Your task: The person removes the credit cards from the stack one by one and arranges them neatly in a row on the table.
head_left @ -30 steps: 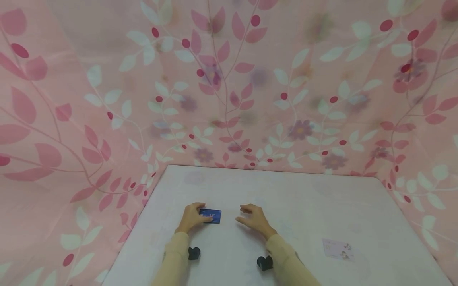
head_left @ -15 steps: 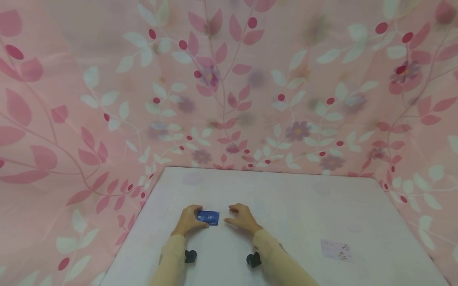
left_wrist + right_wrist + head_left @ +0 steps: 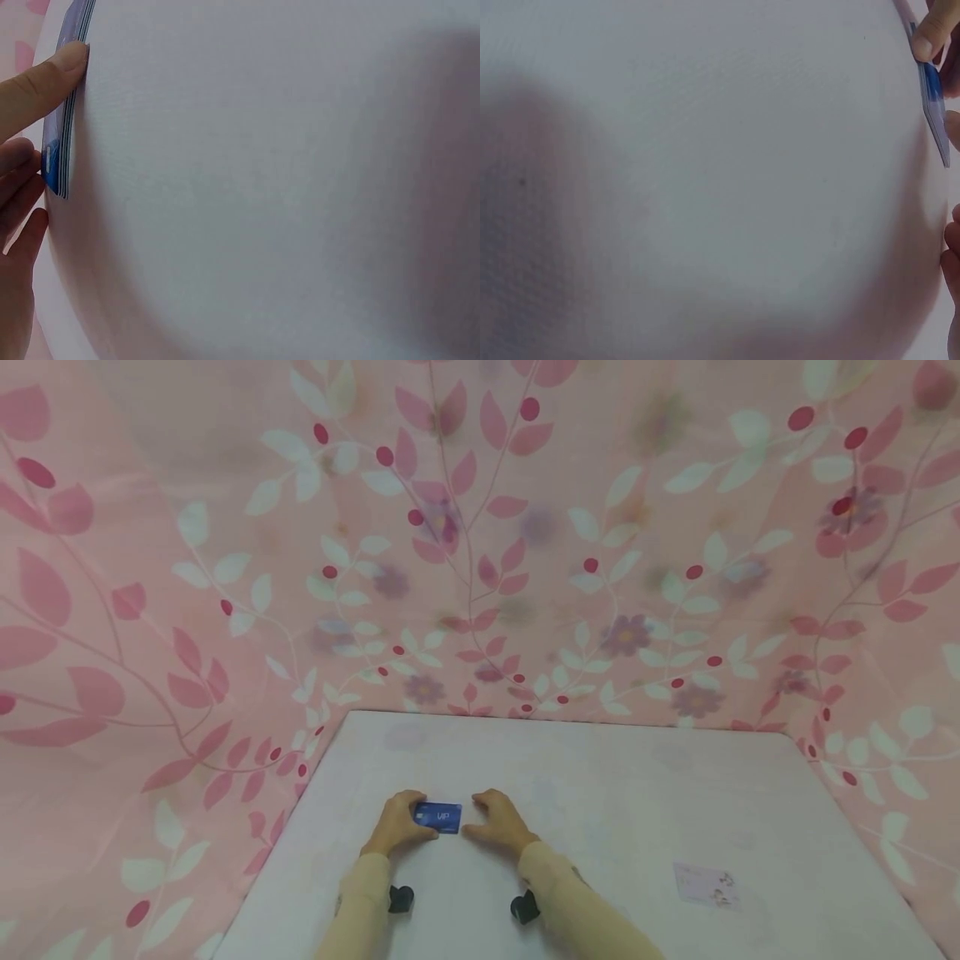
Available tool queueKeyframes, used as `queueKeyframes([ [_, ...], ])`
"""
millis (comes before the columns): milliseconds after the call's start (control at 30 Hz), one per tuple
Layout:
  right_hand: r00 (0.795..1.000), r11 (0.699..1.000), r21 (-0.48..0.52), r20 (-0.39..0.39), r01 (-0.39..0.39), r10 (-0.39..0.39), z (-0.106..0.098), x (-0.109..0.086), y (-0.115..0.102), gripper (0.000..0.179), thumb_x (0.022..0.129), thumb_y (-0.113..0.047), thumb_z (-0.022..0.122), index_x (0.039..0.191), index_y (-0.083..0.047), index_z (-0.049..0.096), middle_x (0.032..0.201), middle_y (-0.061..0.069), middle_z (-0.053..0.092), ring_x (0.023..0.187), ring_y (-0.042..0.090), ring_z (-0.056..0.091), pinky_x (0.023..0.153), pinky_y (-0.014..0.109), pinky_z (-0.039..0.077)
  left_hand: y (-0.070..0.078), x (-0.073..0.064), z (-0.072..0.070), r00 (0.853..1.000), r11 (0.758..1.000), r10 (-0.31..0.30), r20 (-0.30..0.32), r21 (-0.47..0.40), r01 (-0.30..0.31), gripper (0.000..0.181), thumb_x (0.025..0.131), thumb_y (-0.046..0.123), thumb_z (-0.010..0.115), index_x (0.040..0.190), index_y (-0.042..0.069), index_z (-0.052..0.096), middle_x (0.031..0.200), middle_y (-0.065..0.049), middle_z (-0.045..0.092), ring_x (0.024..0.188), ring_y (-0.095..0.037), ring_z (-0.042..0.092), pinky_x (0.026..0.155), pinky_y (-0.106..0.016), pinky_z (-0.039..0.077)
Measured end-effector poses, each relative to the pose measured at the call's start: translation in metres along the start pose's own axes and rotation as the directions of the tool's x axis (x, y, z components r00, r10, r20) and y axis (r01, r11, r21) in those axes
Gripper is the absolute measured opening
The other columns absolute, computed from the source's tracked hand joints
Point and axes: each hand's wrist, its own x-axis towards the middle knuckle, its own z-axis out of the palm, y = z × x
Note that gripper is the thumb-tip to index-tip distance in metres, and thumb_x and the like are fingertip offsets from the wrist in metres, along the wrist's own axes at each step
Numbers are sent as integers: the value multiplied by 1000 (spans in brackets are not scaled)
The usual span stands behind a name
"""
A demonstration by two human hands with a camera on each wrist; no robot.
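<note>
A small stack of blue VIP cards (image 3: 438, 817) lies near the middle of the white table. My left hand (image 3: 397, 823) grips its left end, with the thumb along the near edge and the fingers at the far side. Layered edges show on the card stack (image 3: 61, 124) in the left wrist view, where a thumb (image 3: 70, 61) presses against it. My right hand (image 3: 501, 823) stands just right of the stack, thumb and fingers spread and curved around a gap. In the right wrist view the card stack (image 3: 932, 97) sits at the far right edge, partly covered by fingers.
A pale pink card with a small printed picture (image 3: 708, 887) lies on the table (image 3: 600, 802) to the right. Pink floral fabric (image 3: 525, 527) surrounds the table at the back and sides. Dark devices sit at both wrists.
My right hand has moved left, closing most of its distance to the card stack. The left hand keeps its grip, its thumb now lower along the near edge, leaving the printed face more exposed.
</note>
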Motion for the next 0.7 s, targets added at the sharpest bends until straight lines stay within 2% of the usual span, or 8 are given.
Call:
queueKeyframes([
  [200,999,992,-124,39,3,2,6,6,-2,60,72,-32,79,115,5,61,108,15,62,103,27,56,94,39,45,2,0,-1,1000,1000,15,6,9,-15,67,52,20,90,107,-7,64,113,-23,61,109,-41,54,98,-52,41],
  [433,998,954,-296,65,44,-26,9,11,-6,61,69,-42,79,111,0,65,103,9,60,96,22,55,88,33,46,4,0,0,999,999,37,1,32,-37,66,51,20,91,105,-8,65,111,-22,62,107,-40,56,96,-51,43],
  [567,997,943,-330,74,41,-17,11,14,-6,56,69,-43,79,106,-3,67,101,6,59,93,20,53,87,31,46,4,1,-1,999,998,54,-7,34,-53,64,51,18,91,103,-8,65,109,-21,62,106,-40,56,96,-50,44],
  [700,996,936,-349,86,51,-22,13,16,-6,52,69,-44,79,103,-5,69,99,5,58,92,19,53,85,30,46,4,0,-2,999,999,43,-3,21,-43,63,51,18,91,103,-8,65,110,-21,62,107,-40,55,96,-51,43],
])
